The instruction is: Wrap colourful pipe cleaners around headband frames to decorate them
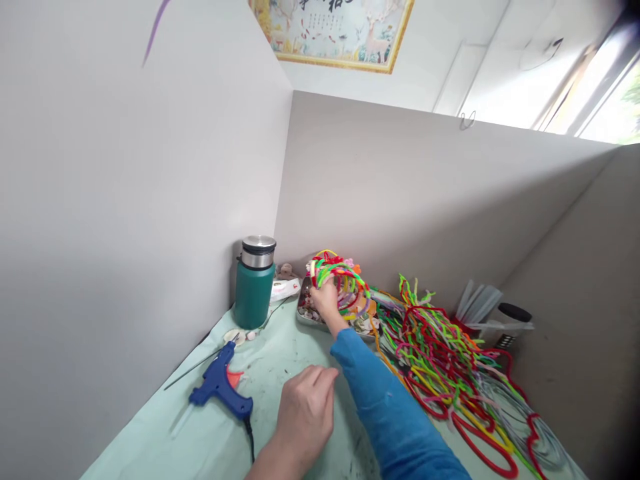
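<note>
My right hand point(327, 299), in a blue sleeve, reaches out over a metal tin point(310, 319) at the back of the table. Its fingers are closed around a bundle of colourful pipe cleaner rings point(357, 287), and the rings partly cover its fingertips. Small pale and coloured pieces lie in the tin beneath. Nearer to me, my left hand point(307, 403) hovers over or rests on the green cloth, curled with thumb and fingers together. Whatever it pinches, if anything, is hidden. To its left lies a blue glue gun point(220, 387) with a clear glue stick in its back.
A green bottle point(254, 287) stands in the left corner by the partition point(200, 167). Tangled pipe cleaners point(440, 360) spread over the right side. Behind them are a cup of clear sticks point(477, 307) and a black-topped container point(513, 320). A thin rod point(193, 367) lies left.
</note>
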The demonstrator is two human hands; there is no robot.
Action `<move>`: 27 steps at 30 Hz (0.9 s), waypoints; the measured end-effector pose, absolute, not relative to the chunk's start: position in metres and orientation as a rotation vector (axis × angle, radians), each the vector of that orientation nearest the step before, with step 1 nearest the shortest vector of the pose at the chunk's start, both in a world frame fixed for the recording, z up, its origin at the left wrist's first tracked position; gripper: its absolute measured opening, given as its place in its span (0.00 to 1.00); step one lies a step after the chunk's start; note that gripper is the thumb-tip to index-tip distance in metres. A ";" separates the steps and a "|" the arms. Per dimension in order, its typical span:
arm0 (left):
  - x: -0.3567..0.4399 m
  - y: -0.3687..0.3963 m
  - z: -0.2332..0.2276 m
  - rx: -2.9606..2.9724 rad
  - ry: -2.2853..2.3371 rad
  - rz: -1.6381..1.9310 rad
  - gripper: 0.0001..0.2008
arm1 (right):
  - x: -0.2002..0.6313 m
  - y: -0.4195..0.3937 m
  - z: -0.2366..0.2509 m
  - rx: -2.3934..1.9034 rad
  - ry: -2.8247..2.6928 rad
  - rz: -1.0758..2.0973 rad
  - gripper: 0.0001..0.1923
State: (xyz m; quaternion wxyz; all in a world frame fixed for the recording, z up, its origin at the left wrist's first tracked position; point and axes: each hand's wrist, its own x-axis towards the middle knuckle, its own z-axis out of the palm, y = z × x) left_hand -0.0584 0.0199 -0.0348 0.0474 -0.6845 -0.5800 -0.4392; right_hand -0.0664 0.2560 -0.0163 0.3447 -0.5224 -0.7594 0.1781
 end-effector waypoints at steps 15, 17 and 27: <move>-0.058 0.021 -0.035 -2.099 -1.764 -1.316 0.13 | -0.007 0.280 0.018 -1.015 -1.337 0.594 0.11; -0.058 0.021 -0.035 -2.100 -1.764 -1.307 0.14 | -0.019 0.280 0.019 -1.082 -1.335 0.522 0.11; -0.061 0.024 -0.038 -2.074 -1.754 -1.326 0.14 | -0.099 0.277 -0.014 -1.264 -1.698 0.517 0.22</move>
